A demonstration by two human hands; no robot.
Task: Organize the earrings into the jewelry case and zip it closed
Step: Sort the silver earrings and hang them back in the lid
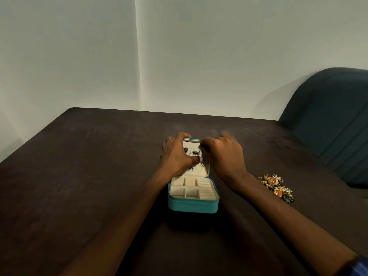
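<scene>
A teal jewelry case [192,205] lies open in the middle of the dark table, its cream compartments bare and its lid [205,170] standing upright at the back. Dark earrings [195,152] hang on the lid's cream lining. My left hand [177,156] grips the lid's left edge, fingers over its top and thumb across the lining. My right hand [223,154] curls at the lid's right side, fingertips pinched against the lining near an earring; what they pinch is hidden. A pile of gold and coloured earrings [276,187] lies on the table to the right of the case.
The dark brown table [79,176] runs to a far edge against a pale wall. A dark teal upholstered seat [328,120] stands at the table's right side, close to the earring pile.
</scene>
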